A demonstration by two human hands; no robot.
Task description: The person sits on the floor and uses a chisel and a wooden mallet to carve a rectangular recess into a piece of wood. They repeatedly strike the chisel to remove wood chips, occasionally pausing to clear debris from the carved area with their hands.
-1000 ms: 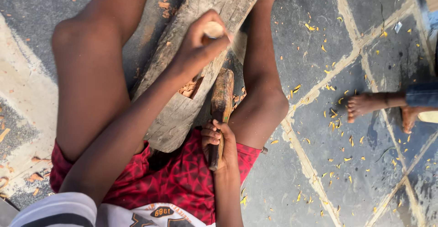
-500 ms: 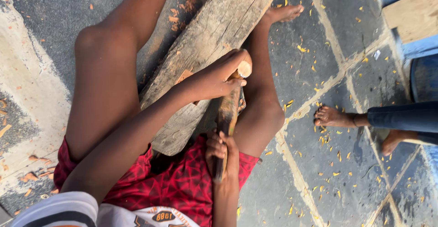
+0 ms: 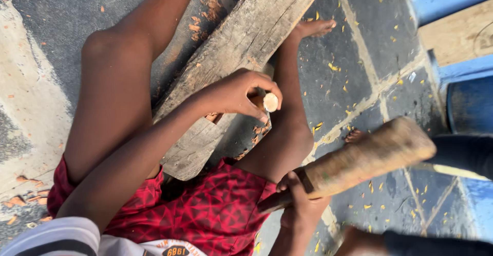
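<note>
Left hand pinches a small pale wooden peg against the weathered plank; right hand grips a raised wooden mallet.

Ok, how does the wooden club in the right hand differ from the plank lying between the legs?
The wooden club is rounded, smooth and tan, widening from a narrow dark handle; the plank is flat, grey, cracked and weathered. The club is lifted off the ground in the right hand; the plank lies on the paved ground. The left hand holds a small pale piece at the plank's edge. Both look like wood and are long.
</note>
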